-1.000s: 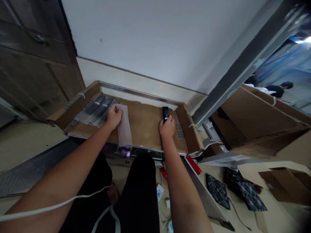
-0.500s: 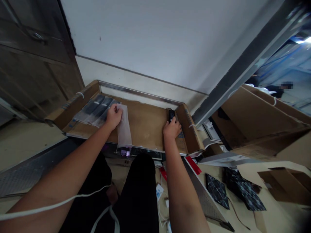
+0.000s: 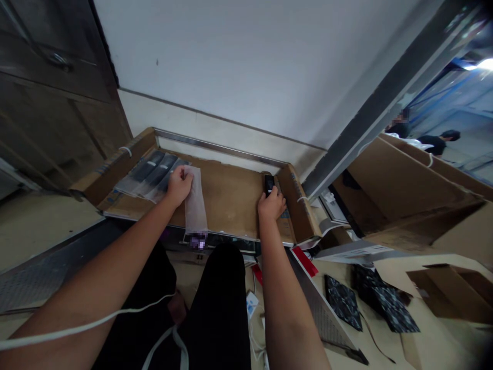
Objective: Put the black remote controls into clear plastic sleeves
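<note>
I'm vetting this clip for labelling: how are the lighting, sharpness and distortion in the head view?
Head view: dim, with glare from the lamp at upper right; wide-angle bending of the wall edges; the black remote in the right hand and clear sleeve in the left hand look soft, dark.

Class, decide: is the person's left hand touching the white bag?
Touching. The head view shows the left hand on the top end of the white bag, fingers curled over it, with no gap.

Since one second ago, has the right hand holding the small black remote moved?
Yes: the right hand and black remote shifted rightward, nearer the cardboard tray's right wall.
</note>
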Tool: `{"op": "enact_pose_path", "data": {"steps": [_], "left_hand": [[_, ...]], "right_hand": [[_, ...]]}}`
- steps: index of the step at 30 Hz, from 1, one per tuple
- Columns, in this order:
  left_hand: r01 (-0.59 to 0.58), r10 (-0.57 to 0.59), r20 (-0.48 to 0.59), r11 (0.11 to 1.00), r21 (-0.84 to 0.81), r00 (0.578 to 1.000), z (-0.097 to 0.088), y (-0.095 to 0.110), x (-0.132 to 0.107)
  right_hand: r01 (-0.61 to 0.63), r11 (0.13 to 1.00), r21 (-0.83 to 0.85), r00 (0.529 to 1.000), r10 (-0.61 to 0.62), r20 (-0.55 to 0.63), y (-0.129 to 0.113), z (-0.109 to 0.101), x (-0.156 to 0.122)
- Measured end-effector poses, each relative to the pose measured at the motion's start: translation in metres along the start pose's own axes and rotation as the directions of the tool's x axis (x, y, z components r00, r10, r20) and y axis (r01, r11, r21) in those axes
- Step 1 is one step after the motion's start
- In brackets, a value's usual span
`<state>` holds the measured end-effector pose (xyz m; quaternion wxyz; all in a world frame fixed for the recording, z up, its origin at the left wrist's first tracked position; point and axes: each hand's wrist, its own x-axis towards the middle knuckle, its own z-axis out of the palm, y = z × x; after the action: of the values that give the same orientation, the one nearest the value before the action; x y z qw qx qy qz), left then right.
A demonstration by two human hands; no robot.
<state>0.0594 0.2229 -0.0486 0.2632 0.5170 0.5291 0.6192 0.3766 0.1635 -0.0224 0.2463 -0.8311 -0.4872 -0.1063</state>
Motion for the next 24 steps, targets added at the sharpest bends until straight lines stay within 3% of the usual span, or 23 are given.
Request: {"op": "enact_pose_path", "data": {"steps": [24], "left_hand": [[0.016, -0.017, 0.007, 0.998, 0.055, 1.000, -0.0010, 0.0014, -0.0006]], "right_hand": [[-0.012, 1.000, -0.022, 1.000, 0.012, 0.019, -0.0026, -0.0041, -0.0007]]}}
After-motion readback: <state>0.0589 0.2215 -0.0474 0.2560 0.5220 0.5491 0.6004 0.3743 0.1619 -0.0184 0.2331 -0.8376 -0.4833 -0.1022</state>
